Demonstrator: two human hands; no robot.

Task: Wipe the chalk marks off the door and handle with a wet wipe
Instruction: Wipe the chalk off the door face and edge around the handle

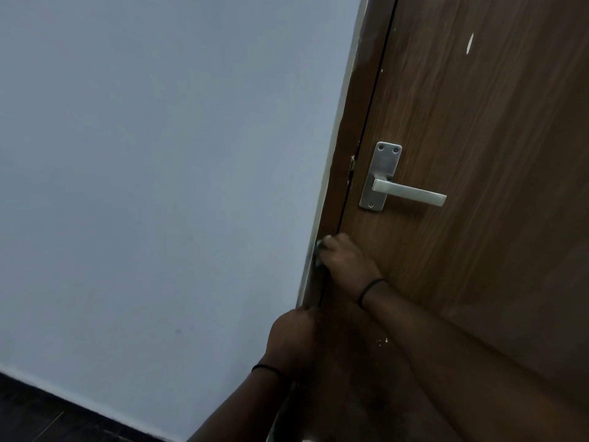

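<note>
A brown wooden door [478,154] fills the right side, with a silver lever handle [408,191] on a metal plate. My right hand [345,261] grips a pale wet wipe [319,250] and presses it against the door's left edge, below the handle. My left hand [291,336] rests lower on the same edge at the frame, fingers curled; what it touches is hidden. A white mark [469,43] shows high on the door, and small white specks [382,341] lie low between my forearms.
A plain grey-blue wall [159,186] takes up the left. A white skirting strip and dark floor [38,416] run along the bottom left. The brown door frame [344,173] stands between wall and door.
</note>
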